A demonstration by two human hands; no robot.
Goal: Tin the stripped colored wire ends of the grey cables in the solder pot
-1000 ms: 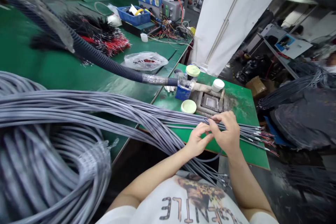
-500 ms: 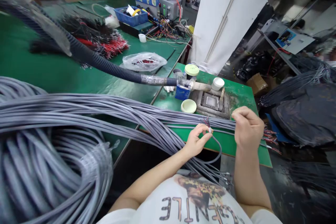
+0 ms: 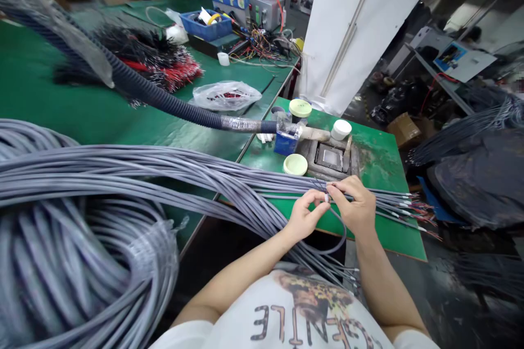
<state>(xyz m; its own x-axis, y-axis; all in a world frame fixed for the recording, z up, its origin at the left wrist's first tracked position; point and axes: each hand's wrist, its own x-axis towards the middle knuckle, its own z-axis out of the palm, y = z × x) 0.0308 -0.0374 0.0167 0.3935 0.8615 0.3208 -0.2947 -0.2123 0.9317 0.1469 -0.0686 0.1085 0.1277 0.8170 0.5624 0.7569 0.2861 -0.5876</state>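
Fingertips of our left hand [image 3: 305, 217] and right hand [image 3: 357, 208] touched, both pinching one thin, smooth, round grey cable [image 3: 345, 232] looping over the flat green benchtop [image 3: 387, 233].

Both bare forearms reach forward. The left hand [image 3: 305, 217] and right hand [image 3: 357, 208] meet fingertip to fingertip, each pinched thumb against forefinger.

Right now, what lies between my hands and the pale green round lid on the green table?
Head view: a bundle of grey cables runs between the pale green round lid and your left hand and right hand.
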